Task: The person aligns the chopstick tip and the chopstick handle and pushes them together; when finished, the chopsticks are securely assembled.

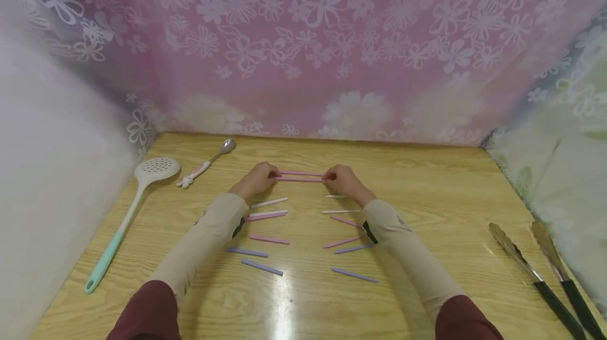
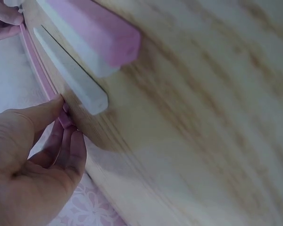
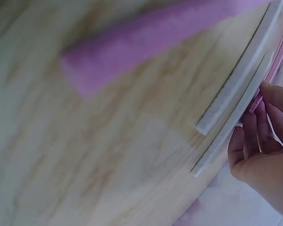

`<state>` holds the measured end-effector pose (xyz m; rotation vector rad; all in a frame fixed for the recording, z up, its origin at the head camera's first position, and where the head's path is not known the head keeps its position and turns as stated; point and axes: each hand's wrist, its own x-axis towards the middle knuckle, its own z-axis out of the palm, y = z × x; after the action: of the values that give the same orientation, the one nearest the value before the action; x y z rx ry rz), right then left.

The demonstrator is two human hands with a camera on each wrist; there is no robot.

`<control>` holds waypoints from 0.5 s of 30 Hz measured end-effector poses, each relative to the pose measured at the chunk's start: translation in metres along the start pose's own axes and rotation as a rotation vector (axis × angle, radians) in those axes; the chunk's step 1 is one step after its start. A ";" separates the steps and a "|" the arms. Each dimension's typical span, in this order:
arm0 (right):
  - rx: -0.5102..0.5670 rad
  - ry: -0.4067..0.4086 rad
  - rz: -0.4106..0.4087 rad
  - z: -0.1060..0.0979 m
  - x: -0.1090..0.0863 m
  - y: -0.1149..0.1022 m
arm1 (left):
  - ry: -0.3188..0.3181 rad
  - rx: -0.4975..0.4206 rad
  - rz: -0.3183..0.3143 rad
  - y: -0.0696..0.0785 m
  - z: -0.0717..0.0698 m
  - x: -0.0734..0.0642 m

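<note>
Two slim pink sticks lie side by side between the hands toward the back of the table, a near one (image 1: 300, 179) and a far one (image 1: 302, 173). With thumb and fingertips my left hand (image 1: 258, 179) pinches the left end of a pink stick (image 2: 37, 70). At the right end, my right hand (image 1: 347, 182) pinches a pink stick (image 3: 277, 63) the same way; its fingers hide the tip. Close below the left hand are a white stick (image 1: 269, 202) and a touching white and pink pair (image 1: 267, 216). White sticks (image 1: 340, 212) lie below the right hand.
Nearer me lie more pink sticks (image 1: 270, 240) and lavender sticks (image 1: 262, 267), in a left and a right group. A slotted turner (image 1: 125, 219) and a rabbit-handled spoon (image 1: 206, 165) lie on the left of the wooden table (image 1: 427, 182). Metal tongs (image 1: 540, 271) lie at the right.
</note>
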<state>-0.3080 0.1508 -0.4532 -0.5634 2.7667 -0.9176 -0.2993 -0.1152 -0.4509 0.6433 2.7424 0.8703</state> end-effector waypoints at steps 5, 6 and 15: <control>-0.022 0.024 0.003 0.000 0.001 -0.001 | 0.009 -0.017 -0.018 -0.001 0.000 0.003; -0.024 0.027 0.007 0.000 0.001 -0.001 | 0.011 -0.016 -0.015 -0.001 0.000 0.003; -0.020 0.039 0.021 0.002 0.001 0.001 | 0.008 0.006 -0.014 -0.001 0.001 0.001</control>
<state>-0.3086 0.1498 -0.4552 -0.5248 2.8138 -0.9068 -0.3006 -0.1146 -0.4519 0.6227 2.7543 0.8638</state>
